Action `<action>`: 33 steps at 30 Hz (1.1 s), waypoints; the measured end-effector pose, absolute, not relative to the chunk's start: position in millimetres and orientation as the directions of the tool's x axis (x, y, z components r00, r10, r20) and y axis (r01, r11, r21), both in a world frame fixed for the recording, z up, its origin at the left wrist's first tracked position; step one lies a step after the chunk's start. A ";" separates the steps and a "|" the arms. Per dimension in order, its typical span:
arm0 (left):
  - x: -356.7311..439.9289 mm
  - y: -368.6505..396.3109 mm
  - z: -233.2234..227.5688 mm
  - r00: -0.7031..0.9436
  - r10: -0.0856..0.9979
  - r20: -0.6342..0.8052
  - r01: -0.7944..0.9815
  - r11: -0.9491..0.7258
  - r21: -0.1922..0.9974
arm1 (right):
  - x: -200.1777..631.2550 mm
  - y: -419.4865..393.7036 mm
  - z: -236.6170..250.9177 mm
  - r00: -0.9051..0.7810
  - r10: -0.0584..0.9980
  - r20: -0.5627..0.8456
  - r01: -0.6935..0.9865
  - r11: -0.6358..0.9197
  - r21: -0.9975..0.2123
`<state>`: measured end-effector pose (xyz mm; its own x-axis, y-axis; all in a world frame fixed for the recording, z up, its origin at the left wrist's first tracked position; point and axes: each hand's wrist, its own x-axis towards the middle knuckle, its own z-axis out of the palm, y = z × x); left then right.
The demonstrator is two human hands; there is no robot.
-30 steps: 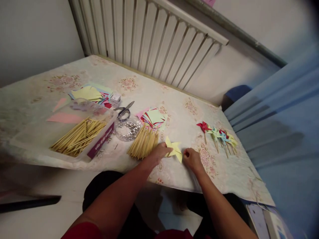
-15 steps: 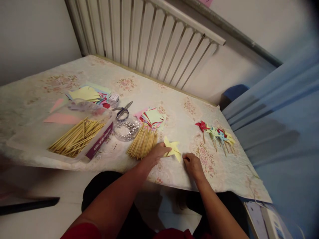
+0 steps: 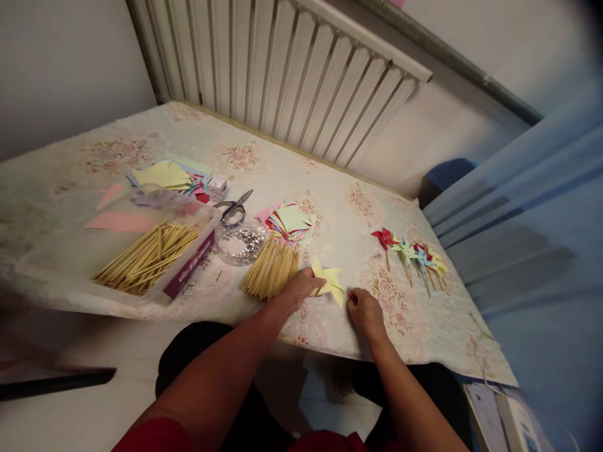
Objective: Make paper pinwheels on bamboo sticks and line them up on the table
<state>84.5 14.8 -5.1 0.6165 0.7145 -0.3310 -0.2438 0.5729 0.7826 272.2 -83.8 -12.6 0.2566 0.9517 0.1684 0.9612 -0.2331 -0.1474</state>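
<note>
My left hand (image 3: 306, 285) pinches a pale yellow paper pinwheel (image 3: 330, 280) by its left side, thumb on top. To the right of the pinwheel, my right hand (image 3: 366, 311) is curled low over the cloth, fingertips pressed together and apart from the paper. Whatever those fingers hold, if anything, is too small to make out. Just left of my left hand lies a bundle of wooden sticks (image 3: 268, 270). Behind the bundle sits a stack of cut paper squares (image 3: 292, 220). A clear round dish (image 3: 239, 245) of small shiny metal pins stands beside the sticks.
Scissors (image 3: 235, 208) lie behind the dish, near a small box (image 3: 217, 185) and coloured paper sheets (image 3: 162, 176). A clear plastic bin (image 3: 141, 300) at left contains more sticks. Several finished pinwheels (image 3: 407, 251) rest at right. A radiator (image 3: 301, 75) borders the table's back.
The view has shifted very slightly. Both hands and the yellow pinwheel keep nearly the same positions on the table.
</note>
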 end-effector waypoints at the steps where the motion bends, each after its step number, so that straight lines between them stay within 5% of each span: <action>1: 84.6 14.7 -5.1 0.616 0.715 -0.331 -0.245 0.573 0.782 | 273.4 -84.1 -13.7 0.254 0.951 0.176 0.960 -0.225 -0.167; 15: 84.5 14.0 -1.8 0.614 0.713 -0.338 -0.246 0.581 0.776 | 279.9 -92.7 -26.3 0.334 0.902 0.275 0.882 -0.196 -0.428; 33: 84.3 14.0 -3.8 0.615 0.713 -0.337 -0.233 0.573 0.786 | 274.7 -94.6 -35.0 0.404 0.826 0.393 0.862 -0.200 -0.465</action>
<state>84.3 14.0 -3.8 0.6152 0.7126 -0.3372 -0.2325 0.5727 0.7861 274.7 -94.6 -35.0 0.4036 0.8264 0.3925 0.8623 -0.2003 -0.4650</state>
